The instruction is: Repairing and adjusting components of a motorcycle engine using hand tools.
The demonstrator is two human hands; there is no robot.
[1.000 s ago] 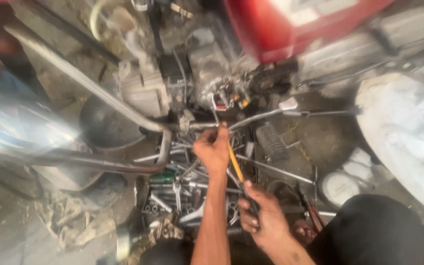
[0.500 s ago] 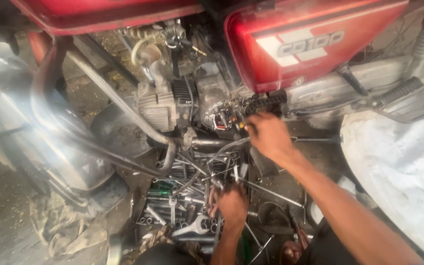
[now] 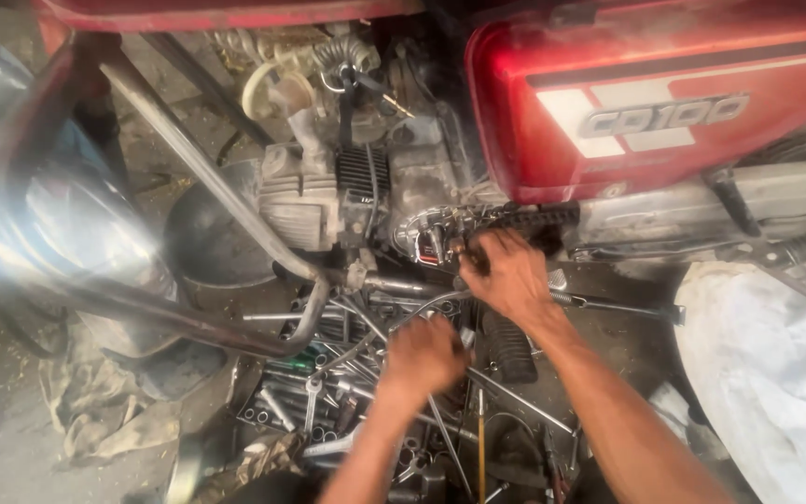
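left hand (image 3: 424, 357): fist curled down in pile of shiny metal spanners (image 3: 328, 392), grip hidden | right hand (image 3: 506, 275): fingers bent on grey metal motorbike engine (image 3: 422, 229)

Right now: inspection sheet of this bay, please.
Surface: dirt floor, oily rag lying on it.
Job's things: red motorcycle; exposed engine; open side case.
Clutter: pile of wrenches and sockets under the engine.
Grippers: right hand at the open side case; left hand down in the pile of wrenches and sockets.
Cables: thin cable looping below the engine.
Surroundings: white sack, chrome crash bar.
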